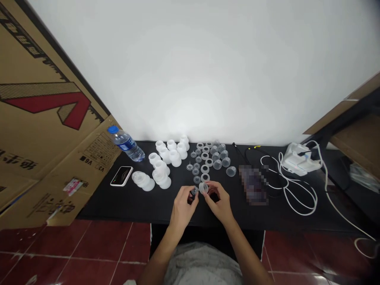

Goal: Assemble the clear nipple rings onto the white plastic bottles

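Note:
My left hand point(184, 206) pinches a small clear nipple-like piece point(194, 191) between thumb and fingers. My right hand point(220, 202) grips a translucent ring point(203, 187), close beside that piece. Just beyond my fingertips lie several flat translucent rings point(205, 168) in a loose column. Left of them are several small clear nipple-like pieces point(195, 171), and to the right several clear dome caps point(217, 164). White bottles point(175, 158) with open necks stand in slanted rows at the left. A bottle at the near left has a clear top point(138, 177) on it.
A water bottle point(127, 145) and a white-framed device point(122, 176) are at the left, beside a large cardboard box point(59, 138). On the right are a pixelated dark object point(253, 185), a white adapter point(299, 159) and coiled white cable point(299, 213). A white wall backs the black table point(124, 204).

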The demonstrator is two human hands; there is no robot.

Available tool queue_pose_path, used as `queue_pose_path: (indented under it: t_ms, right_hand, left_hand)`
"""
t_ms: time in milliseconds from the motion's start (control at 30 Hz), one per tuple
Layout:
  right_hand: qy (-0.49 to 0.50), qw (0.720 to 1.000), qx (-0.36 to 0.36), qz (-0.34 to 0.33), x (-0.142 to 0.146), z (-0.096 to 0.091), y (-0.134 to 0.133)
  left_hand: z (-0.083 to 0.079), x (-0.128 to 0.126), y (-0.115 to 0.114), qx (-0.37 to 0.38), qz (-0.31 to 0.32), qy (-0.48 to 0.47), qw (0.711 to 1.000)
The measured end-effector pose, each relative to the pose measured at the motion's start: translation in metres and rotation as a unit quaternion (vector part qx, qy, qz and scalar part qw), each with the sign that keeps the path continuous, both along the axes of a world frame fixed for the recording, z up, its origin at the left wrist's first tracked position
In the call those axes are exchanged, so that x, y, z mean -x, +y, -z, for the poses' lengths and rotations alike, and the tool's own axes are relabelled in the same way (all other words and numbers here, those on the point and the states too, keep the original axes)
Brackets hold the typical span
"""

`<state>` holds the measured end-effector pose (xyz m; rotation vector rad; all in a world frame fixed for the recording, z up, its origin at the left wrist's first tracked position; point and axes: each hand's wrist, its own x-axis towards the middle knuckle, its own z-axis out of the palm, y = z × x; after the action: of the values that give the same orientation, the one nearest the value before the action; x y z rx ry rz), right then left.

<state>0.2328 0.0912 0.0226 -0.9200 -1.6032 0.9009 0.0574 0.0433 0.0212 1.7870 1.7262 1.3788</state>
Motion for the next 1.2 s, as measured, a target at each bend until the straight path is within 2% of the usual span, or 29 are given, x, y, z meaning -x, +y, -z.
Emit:
queue_pose_path:
  t_ms: [267,467,633,733,867,1033,1200]
  right_hand:
    - [-0.025,0.999,0.010,-0.038,-0.001,0.005,0.003]
    - [-0.029,0.999,-0.006,-0.039,-0.002,0.008,0.004]
    - [-0.033,0.998,-0.020,-0.047,-0.001,0.006,0.003]
    - [-0.031,0.998,-0.012,-0.054,-0.001,0.005,0.002]
    - [-0.037,0.997,0.015,-0.067,-0.002,0.002,0.002]
    - [-0.035,0.997,0.036,-0.053,-0.003,0.000,0.005]
    - [-0.048,0.998,0.023,-0.032,-0.003,-0.002,0.006]
  left_hand:
    - [-0.003,-0.005,0.000,-0.014,0.017,-0.006,1.000]
    - [0.008,-0.004,0.000,-0.005,0.046,-0.052,0.998]
    - [0.018,-0.003,0.000,0.002,0.032,-0.068,0.997]
    - [0.018,-0.003,-0.001,0.018,0.033,-0.082,0.996]
    - [0.015,-0.002,-0.002,0.029,0.069,-0.068,0.995]
    - [0.017,-0.003,-0.001,0.021,0.057,-0.083,0.995]
    - [0.017,-0.003,0.000,0.019,0.053,-0.068,0.996]
